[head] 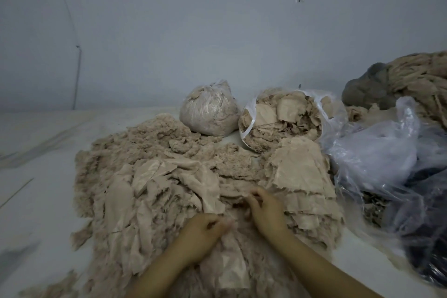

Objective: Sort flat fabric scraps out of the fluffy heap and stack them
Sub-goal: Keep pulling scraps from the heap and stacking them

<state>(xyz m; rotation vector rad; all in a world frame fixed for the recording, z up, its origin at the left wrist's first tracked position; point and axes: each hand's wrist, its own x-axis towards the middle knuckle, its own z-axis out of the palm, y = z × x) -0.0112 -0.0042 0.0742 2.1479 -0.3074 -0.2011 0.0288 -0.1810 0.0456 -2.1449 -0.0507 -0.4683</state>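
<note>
With no readable writing anywhere, the left hand and right hand both pinch beige fabric at lower centre of the fluffy heap, beside the flat scrap stack at centre right, behind which a tied bag and an open bag hold similar scraps.

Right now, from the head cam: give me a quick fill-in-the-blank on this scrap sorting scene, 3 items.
1. The stack of flat scraps lies to the ____ of the fluffy heap.
2. The tied bag and the open bag are made of clear ____.
3. Both hands, left hand and right hand, work in beige ____.

Missing: right; plastic; fabric
</note>
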